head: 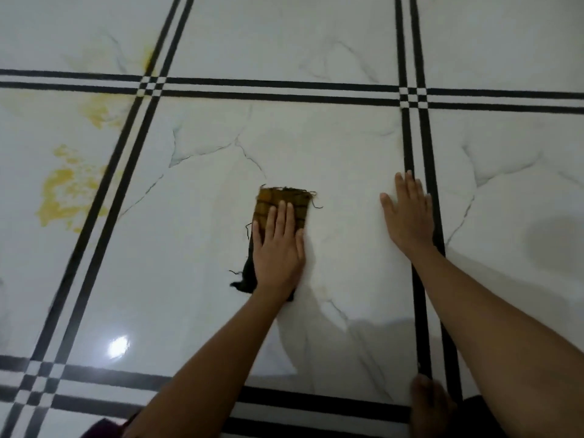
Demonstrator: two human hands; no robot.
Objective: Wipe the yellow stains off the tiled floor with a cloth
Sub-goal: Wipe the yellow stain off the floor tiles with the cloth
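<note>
We've got a floor (316, 147) of glazed tile here, and it's properly glossy: a hard white glare (118, 346) bounces off it low on the left. The tile face reads smooth, white with thin grey marble-like veins (249, 156), and the black stripes (284, 97) along the tile edges look just as slick. Now the cloth (281, 197): woven fabric, matt, checked in mustard and brown, fraying into loose ends at its edges, darker at the near end. And the stains (68, 191): yellow, patchy, looking dull against all that shine, thinning to a faint film at their margins.
</note>
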